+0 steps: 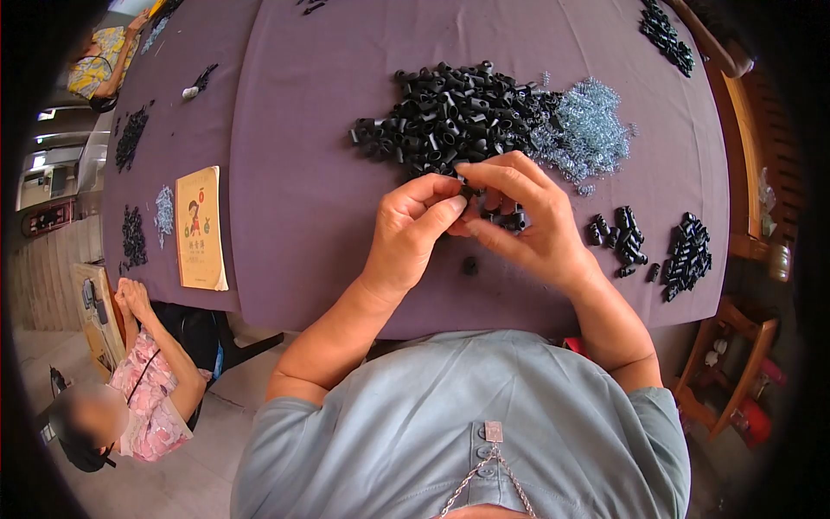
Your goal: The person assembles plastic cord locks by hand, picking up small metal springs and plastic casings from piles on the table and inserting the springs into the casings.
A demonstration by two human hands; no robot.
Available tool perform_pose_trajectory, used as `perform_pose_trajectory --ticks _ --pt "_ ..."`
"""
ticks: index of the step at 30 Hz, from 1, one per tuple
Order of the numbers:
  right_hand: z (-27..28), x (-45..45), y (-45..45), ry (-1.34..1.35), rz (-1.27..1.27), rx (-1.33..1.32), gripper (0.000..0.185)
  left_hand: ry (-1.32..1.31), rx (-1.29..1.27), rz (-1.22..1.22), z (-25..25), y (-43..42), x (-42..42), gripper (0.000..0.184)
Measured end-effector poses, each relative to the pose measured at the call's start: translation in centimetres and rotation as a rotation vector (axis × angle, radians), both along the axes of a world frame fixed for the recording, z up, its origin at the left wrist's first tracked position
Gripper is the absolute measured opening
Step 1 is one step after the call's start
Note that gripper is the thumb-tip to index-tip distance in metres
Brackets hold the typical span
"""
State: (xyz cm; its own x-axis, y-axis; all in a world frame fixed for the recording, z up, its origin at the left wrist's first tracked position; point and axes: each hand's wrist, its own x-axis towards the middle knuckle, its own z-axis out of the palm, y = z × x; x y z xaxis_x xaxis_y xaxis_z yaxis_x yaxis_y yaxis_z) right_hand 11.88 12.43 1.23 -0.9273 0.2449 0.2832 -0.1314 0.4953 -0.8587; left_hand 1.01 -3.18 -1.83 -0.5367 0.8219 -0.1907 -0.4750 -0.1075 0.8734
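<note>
Close together over the table, my left hand (410, 227) and my right hand (529, 216) both have their fingertips on one small black plastic part (468, 192). The left thumb and index finger pinch it, and the right fingers curl around its other side. Its exact shape is mostly hidden. Just beyond my hands lies a heap of short black tubular caps (450, 121), and a pile of small pale-blue metallic springs (592, 130) touches its right side. Several black pieces (512, 220) show under my right hand. A lone black piece (470, 265) lies nearer to me.
To the right are a small group of black parts (628, 240) and a denser stack (687, 258). A yellow notebook (201, 228) lies left on the purple tablecloth (294, 173). A person in a pink patterned top (156, 389) sits at the left; others are farther off.
</note>
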Motion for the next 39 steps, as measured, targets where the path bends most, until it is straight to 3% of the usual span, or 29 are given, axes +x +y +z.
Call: perform_pose_trajectory --ticks 4,11,17,28,32,39 --pt "-1.3 -0.4 -0.8 0.105 -0.029 0.213 0.064 -0.015 0.01 -0.069 0.3 0.2 1.0 0.023" --pt "-2.0 -0.3 -1.0 0.074 -0.016 0.384 0.063 -0.061 0.002 -0.03 0.2 0.3 1.5 0.02" --pt "-2.0 -0.5 -1.3 0.096 0.0 0.406 0.066 -0.026 -0.078 -0.152 -0.1 -0.2 0.6 0.028" --pt "-1.5 -0.3 -1.2 0.041 -0.026 0.299 0.064 -0.03 -0.03 -0.097 0.0 0.2 1.0 0.028" --pt "-2.5 -0.4 -1.1 0.109 -0.027 0.349 0.061 0.14 -0.063 -0.116 0.0 0.3 1.1 0.028" --pt "-2.0 -0.5 -1.2 0.087 0.016 0.268 0.058 -0.095 -0.046 -0.154 -0.1 -0.1 0.7 0.029"
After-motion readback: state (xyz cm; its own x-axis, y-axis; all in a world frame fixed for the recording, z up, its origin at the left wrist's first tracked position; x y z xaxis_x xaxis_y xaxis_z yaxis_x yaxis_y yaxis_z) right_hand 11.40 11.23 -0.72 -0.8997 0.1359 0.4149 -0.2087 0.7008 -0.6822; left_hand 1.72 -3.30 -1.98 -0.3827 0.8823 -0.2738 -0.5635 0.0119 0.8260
